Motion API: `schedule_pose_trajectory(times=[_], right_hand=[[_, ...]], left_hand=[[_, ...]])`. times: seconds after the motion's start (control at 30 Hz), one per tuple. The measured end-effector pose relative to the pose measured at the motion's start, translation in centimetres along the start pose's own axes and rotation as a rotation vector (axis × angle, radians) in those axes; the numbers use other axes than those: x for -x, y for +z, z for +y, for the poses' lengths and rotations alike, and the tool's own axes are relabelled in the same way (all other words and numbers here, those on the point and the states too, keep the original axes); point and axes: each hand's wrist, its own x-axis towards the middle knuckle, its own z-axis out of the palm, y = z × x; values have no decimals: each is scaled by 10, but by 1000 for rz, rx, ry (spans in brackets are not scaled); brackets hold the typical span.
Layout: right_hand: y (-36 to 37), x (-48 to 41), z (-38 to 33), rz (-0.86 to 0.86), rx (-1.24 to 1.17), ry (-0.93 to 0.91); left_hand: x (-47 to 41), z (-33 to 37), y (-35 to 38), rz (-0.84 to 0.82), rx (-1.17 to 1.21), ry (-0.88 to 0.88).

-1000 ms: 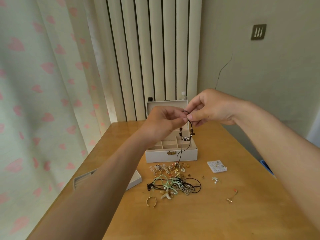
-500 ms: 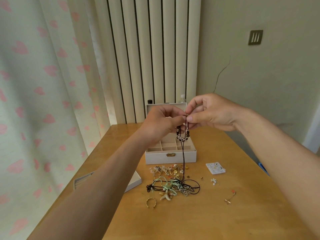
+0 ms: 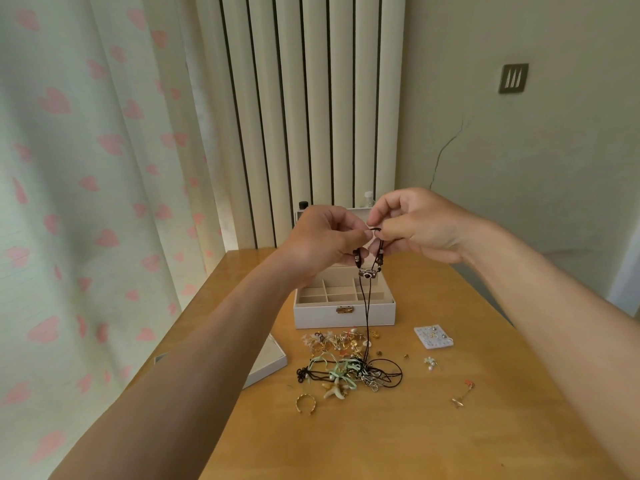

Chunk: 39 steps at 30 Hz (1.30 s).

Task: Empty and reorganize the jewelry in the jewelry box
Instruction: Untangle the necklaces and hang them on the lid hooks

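Cord necklace (image 3: 367, 273) with a camera charm hangs above the open jewelry box (image 3: 311, 313) at the table's (image 3: 450, 427) far centre. Left hand (image 3: 322, 240) and right hand (image 3: 415, 226) both pinch its top loop. Its tail trails into the near pile (image 3: 349, 372), so lifting may snag and drag other pieces.
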Motion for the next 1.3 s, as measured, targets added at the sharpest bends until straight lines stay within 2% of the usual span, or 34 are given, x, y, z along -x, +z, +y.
schedule_pose_trajectory(times=[0.2,0.3,0.53,0.7,0.87,0.97,1.1,1.2,1.3], right_hand=[[2,-7,1,48,-36,-26],[1,-16,3,130,-17,-78],[4,-52,24,353,205,-182],[2,-104,63,412,298,-130],[12,-140,117,318,484,9],[23,-147,161,164,579,87],[33,-145,200,-32,612,160],[39,-139,216,-116,623,174],[43,-134,223,-100,626,156]], left_hand=[[-10,2,-5,24,7,-6],[-19,1,-12,33,7,3],[-52,-17,-21,72,-75,-2],[-97,-52,-25,108,-157,-37],[-127,-111,-17,127,-325,-122],[-124,-153,-11,31,-455,-190],[-116,-196,-10,-104,-465,-304],[-109,-216,-3,-193,-611,-277],[-102,-227,2,-182,-740,-204]])
